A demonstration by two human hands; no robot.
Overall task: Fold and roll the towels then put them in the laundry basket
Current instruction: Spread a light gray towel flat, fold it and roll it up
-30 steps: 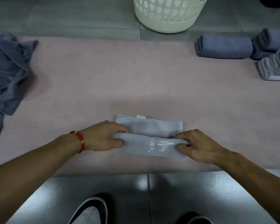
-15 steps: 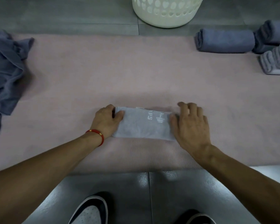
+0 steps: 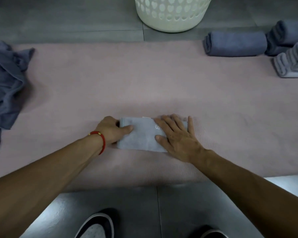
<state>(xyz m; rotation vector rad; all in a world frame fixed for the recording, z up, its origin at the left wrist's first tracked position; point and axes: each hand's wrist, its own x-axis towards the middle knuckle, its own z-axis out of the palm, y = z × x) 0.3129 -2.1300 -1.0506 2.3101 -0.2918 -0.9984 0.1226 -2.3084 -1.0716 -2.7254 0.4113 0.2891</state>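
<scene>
Since a moment ago your right hand (image 3: 176,136) has slid further over the pale grey towel (image 3: 143,136), lying flat at lower centre on the pink mat (image 3: 144,79); your left hand (image 3: 113,130) pinches its left end. Folding looks finished, rolling next. Laundry basket (image 3: 170,14) stands top centre, unobstructed; rolled towels (image 3: 234,43) upper right, unfolded heap (image 3: 5,83) left.

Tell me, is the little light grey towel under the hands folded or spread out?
Folded: the light grey towel is a small thick rectangle.
</scene>
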